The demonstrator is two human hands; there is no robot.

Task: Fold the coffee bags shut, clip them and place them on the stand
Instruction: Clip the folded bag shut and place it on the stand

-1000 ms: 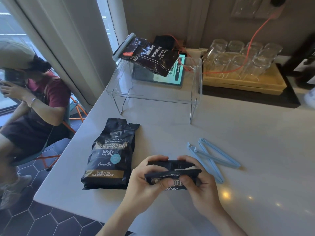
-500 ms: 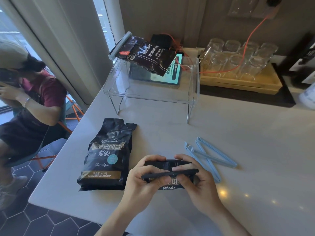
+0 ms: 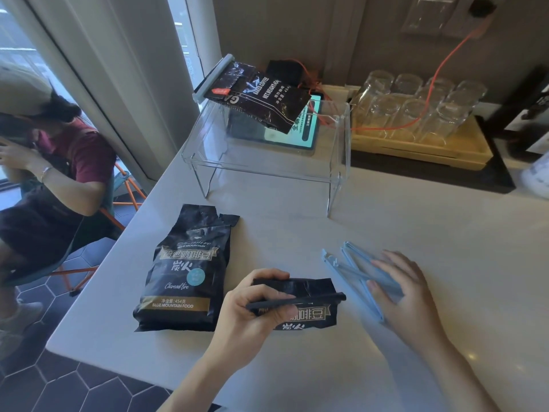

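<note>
My left hand (image 3: 252, 310) pinches the folded top of a small black coffee bag (image 3: 309, 315) lying at the front of the white table (image 3: 416, 221). To its right, my right hand (image 3: 401, 295) rests with fingers spread on two crossed light-blue clips (image 3: 347, 267), touching them. A second black coffee bag (image 3: 187, 269), unclipped, lies flat to the left. On the clear acrylic stand (image 3: 267, 171) at the back lies a clipped black bag (image 3: 258, 99).
A wooden tray (image 3: 445, 144) with several upturned glasses stands at the back right, an orange cable across it. A tablet (image 3: 297, 135) lies under the stand. A person sits beyond the table's left edge. A white container (image 3: 537, 179) is at the far right.
My right hand has let go of the folded bag and moved right onto the blue clips. My left hand keeps the fold pinched.
</note>
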